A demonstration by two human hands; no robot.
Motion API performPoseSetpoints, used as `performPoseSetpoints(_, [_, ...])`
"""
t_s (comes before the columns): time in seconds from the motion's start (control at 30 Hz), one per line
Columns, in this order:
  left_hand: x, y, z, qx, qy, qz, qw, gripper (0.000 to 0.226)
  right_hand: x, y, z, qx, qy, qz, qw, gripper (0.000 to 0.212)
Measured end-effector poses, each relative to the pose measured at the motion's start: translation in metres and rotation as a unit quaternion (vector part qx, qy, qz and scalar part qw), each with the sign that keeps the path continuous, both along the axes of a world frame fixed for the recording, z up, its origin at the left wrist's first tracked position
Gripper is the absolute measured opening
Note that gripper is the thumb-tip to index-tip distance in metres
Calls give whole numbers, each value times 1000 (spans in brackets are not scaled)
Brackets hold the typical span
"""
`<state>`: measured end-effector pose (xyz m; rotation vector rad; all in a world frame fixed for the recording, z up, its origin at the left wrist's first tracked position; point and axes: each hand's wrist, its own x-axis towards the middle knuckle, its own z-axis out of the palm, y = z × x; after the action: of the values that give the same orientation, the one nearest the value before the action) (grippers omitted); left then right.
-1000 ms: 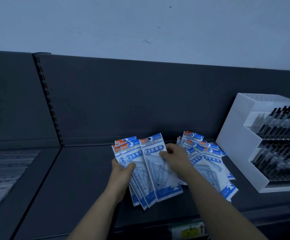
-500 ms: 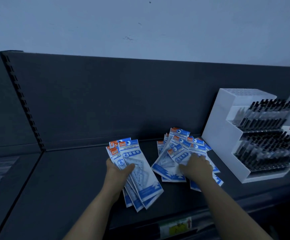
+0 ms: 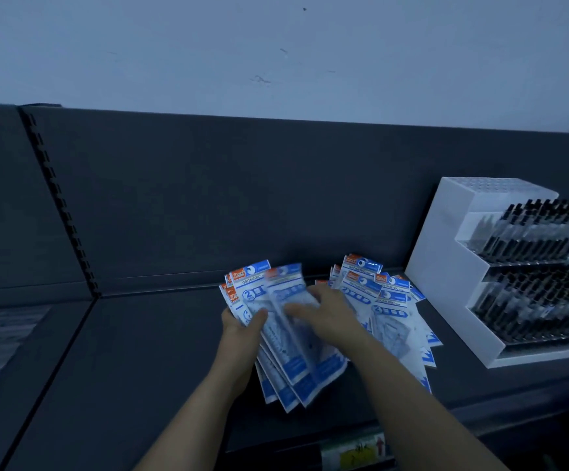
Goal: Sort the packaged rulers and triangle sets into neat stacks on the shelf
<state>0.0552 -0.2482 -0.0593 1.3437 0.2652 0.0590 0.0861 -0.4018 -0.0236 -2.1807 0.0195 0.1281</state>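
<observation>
- Held: fan of packets (image 3: 286,351), clamped by left hand (image 3: 242,329) above the shelf (image 3: 140,368); splayed lower edges (slick sleeves) could slide out.
- On top: right hand (image 3: 330,314), blurred, so its grasp cannot be told.
- Lying: loose pile (image 3: 388,300) beside pen display (image 3: 446,266); a forearm sweep could scatter it.
</observation>
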Motion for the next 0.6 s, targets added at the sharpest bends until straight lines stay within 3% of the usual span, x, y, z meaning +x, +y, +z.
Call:
performPoseSetpoints(0.17, [-4, 8, 9, 14, -46, -7, 999, 50, 1, 21, -7, 51, 12, 101, 994, 35])
performPoseSetpoints(0.3, [-12, 24, 8, -17, -66, 57, 996, 31, -4, 24, 3, 61, 45, 124, 989, 65])
performPoseSetpoints(0.47, [-19, 37, 22, -71, -86, 87, 990, 17, -8, 57, 11, 154, 67, 228, 959, 42])
performPoseSetpoints(0.53, [-21, 53, 25, -28, -108, 75, 991, 22, -4, 67, 22, 128, 20, 240, 962, 44])
performPoseSetpoints(0.6, [-22, 80, 25, 74, -128, 106, 983, 51, 4, 73, 34, 24, -47, 260, 964, 47])
